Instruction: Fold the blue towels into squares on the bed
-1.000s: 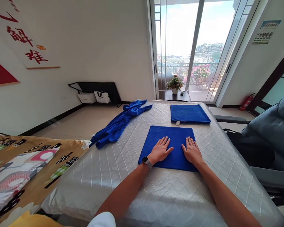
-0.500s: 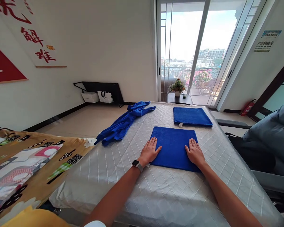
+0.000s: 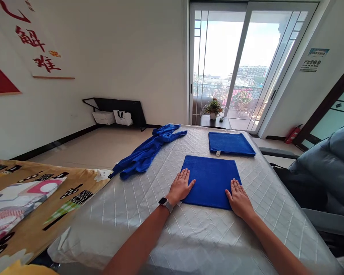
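A blue folded cloth (image 3: pixel 210 183), a flat rectangle, lies on the silver quilted cover (image 3: pixel 200 233) in front of me. On its left edge rests my left hand (image 3: pixel 181 187), palm down with the thumb spread; a watch is on that wrist. My right hand (image 3: pixel 240 198) lies flat over the cloth's near right corner, fingers stretched out. Neither hand grips anything. Just beyond sits a second blue folded cloth (image 3: pixel 231 143) with a small white tag at its near edge. To the left, a crumpled blue cloth (image 3: pixel 150 152) stretches along the cover's edge.
A patterned brown cloth (image 3: pixel 83 179) spreads at the left. On the right stands a dark padded chair (image 3: pixel 329 164) with armrests close to the cover. Past the far edge are a potted plant (image 3: pixel 213 109) on a small table and a black shelf (image 3: pixel 117 110).
My right hand has slid toward me, down the cloth's right edge to its near corner. The left hand stays at the left edge. The camera view has shifted slightly.
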The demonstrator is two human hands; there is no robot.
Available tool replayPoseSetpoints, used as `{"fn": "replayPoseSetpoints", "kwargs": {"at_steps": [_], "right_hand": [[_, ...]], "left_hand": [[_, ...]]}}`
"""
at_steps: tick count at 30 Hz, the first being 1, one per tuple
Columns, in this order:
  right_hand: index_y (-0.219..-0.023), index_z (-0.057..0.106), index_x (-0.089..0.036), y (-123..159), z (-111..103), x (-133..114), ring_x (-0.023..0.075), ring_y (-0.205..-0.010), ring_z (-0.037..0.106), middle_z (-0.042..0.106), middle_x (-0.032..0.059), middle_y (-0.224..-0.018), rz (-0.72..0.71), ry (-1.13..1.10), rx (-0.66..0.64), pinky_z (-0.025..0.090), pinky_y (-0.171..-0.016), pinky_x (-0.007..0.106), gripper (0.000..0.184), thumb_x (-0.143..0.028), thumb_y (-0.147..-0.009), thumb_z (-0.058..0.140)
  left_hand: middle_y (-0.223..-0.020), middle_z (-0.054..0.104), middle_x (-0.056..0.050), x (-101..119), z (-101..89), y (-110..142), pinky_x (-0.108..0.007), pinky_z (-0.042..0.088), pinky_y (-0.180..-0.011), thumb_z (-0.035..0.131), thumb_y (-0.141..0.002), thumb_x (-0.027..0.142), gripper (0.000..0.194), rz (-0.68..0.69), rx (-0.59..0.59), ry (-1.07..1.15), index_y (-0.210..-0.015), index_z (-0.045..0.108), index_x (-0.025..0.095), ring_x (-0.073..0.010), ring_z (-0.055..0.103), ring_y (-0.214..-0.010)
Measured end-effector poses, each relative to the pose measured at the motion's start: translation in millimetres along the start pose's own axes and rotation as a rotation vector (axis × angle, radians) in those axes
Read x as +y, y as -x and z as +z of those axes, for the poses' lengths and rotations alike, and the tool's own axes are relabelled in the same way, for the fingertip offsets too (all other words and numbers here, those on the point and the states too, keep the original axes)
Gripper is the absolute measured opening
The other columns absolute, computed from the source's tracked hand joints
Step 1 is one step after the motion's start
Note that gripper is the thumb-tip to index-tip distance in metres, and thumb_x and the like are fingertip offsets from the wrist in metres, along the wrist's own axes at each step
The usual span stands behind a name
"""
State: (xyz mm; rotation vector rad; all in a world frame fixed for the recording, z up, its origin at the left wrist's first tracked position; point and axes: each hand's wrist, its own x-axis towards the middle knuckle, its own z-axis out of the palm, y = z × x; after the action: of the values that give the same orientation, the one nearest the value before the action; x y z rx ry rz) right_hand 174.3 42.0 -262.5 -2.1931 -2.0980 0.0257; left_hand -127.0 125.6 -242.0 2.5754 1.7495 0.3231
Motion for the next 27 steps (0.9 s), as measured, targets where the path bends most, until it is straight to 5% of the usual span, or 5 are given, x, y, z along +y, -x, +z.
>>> {"fn": "replayPoseSetpoints", "kwargs": {"at_steps": [12,19,22,24,27], "right_hand": [[-0.160,0.023,-0.001,-0.8,-9.4,-7.3,0.0248,-0.157,0.013,0.016,0.0160,-0.168,0.021,-0.069,-0.018,0.011,-0.127,0.039,0.073,-0.047,-0.104,0.023],[-0.160,0.024,-0.001,1.5,-11.6,-5.4,0.0249,-0.156,0.014,0.018,0.0153,-0.168,0.006,-0.066,-0.020,0.012,-0.127,0.039,0.067,-0.035,-0.102,0.027],[-0.161,0.025,-0.005,3.1,-10.3,-3.8,0.0223,-0.157,0.012,0.017,0.0108,-0.169,-0.015,-0.050,-0.014,0.010,-0.127,0.037,0.065,-0.023,-0.099,0.028],[-0.161,0.025,-0.005,3.1,-10.1,-3.9,0.0225,-0.157,0.013,0.018,0.0117,-0.169,-0.010,-0.057,-0.012,0.010,-0.127,0.037,0.064,-0.024,-0.100,0.027],[-0.160,0.025,-0.001,2.1,-11.5,-5.6,0.0250,-0.156,0.015,0.019,0.0159,-0.168,0.006,-0.079,-0.018,0.011,-0.127,0.039,0.068,-0.038,-0.103,0.026]], "left_hand": [[-0.163,0.034,-0.016,13.0,-12.7,-4.2,-0.044,0.022,-0.127,0.021,-0.105,0.058,0.074,0.009,0.006,-0.080,-0.155,0.038,0.006,-0.0262,0.029,-0.153],[-0.162,0.038,-0.016,141.9,2.8,-13.9,-0.040,0.024,-0.126,0.017,-0.106,0.059,0.074,0.416,0.068,0.082,-0.156,0.038,0.008,-0.0230,0.029,-0.153],[-0.162,0.038,-0.013,176.2,18.2,-17.5,-0.040,0.026,-0.125,0.013,-0.107,0.055,0.069,0.484,0.048,0.151,-0.158,0.034,0.012,-0.0207,0.029,-0.153],[-0.162,0.037,-0.013,175.0,22.9,-18.1,-0.041,0.026,-0.125,0.012,-0.107,0.055,0.070,0.448,0.010,0.162,-0.158,0.035,0.012,-0.0209,0.029,-0.153],[-0.163,0.034,-0.015,143.8,19.2,-14.3,-0.042,0.023,-0.127,0.014,-0.105,0.060,0.076,0.358,-0.028,0.137,-0.157,0.035,0.009,-0.0227,0.026,-0.154]]}}
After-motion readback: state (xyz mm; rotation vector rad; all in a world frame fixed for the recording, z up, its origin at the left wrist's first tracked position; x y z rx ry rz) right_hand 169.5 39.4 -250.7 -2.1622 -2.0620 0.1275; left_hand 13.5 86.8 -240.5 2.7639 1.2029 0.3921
